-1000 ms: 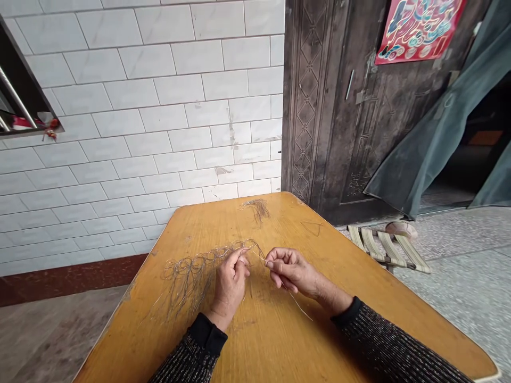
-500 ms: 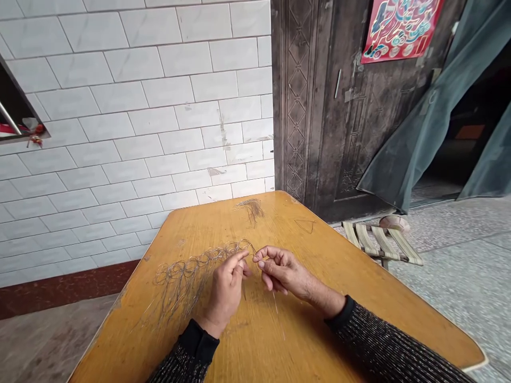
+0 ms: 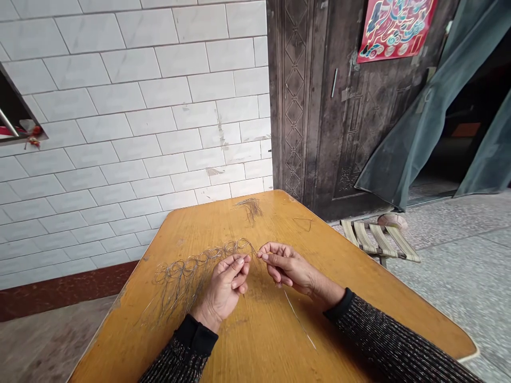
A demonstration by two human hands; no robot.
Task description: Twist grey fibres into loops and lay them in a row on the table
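Observation:
Above the wooden table (image 3: 255, 351), my left hand (image 3: 227, 284) is closed, thumb and index finger pinched at the end of a thin wire. My right hand (image 3: 285, 266) faces it a short gap away, also pinching the wire between thumb and fingertips. A long tail of this wire (image 3: 297, 319) hangs below my right hand and slants toward the lower right. Just behind and left of my hands lies a row of looped wires (image 3: 191, 264), their straight ends spread toward me. The part inside my fingers is hidden.
A small bundle of wires (image 3: 252, 207) lies near the table's far edge, with a bent piece of wire (image 3: 304, 223) to its right. A strapped folding stool (image 3: 379, 239) stands right of the table. White tiled wall (image 3: 159, 106) and a dark door (image 3: 311, 106) are behind.
My left fingers have curled in from a more stretched pose. My right hand has moved slightly right, and the wire's tail now slants further right. The camera view has shifted a little.

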